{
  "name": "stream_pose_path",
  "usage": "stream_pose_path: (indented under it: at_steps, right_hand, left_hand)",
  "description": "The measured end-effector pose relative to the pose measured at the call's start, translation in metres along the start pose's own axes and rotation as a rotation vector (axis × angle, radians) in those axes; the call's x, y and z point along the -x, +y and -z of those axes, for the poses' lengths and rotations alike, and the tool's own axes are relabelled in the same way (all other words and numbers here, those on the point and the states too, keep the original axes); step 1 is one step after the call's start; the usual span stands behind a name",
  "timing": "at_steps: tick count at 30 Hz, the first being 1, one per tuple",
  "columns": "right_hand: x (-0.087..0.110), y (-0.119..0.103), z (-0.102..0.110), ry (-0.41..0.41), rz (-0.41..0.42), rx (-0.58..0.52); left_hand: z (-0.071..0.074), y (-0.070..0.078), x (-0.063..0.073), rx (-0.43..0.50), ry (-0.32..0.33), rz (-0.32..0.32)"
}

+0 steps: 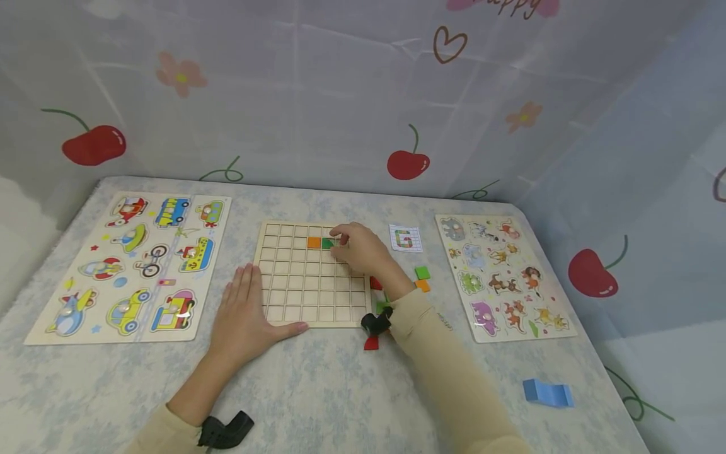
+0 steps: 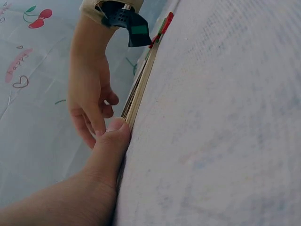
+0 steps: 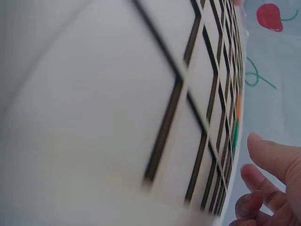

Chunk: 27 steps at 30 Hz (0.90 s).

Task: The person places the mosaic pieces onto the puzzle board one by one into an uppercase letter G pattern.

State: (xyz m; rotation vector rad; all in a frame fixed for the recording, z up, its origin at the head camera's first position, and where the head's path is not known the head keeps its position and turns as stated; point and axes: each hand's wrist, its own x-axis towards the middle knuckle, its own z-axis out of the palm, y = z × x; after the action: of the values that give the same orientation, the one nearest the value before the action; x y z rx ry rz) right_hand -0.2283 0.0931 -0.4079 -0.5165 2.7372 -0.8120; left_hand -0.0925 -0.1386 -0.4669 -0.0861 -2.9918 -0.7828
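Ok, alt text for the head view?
A person's right grip is over a wooden grid board bearing an orange piece and a green piece; the left grip rests at its near-left corner. A vehicle board lies left, an animal board right.

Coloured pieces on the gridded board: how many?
2 visible in the far half of the gridded board: an orange piece and, just right of it, a green piece. The right hand may hide others.

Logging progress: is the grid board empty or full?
Partly filled: the grid board holds one orange tile, one green piece; other visible cells bare.
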Motion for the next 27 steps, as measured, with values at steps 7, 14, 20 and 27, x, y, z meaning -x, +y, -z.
stream_pose_path:
  at_steps: [7,14,20,27]
  right_hand:
    - [0.026,0.039,0.030,0.010,-0.029,-0.052]
    - [0.058,0.080,0.054,0.004,-0.092,0.007]
    - [0.078,0.109,0.067,-0.003,-0.106,0.040]
    - [0.095,0.131,0.077,-0.033,-0.127,0.023]
  left_hand:
    - [0.001,0.003,0.000,0.014,-0.005,0.004]
    - [0.000,0.002,0.000,0.013,-0.004,0.005]
    - [0.000,0.000,0.001,0.001,0.001,0.006]
    - [-0.001,0.000,0.000,0.014,0.004,0.002]
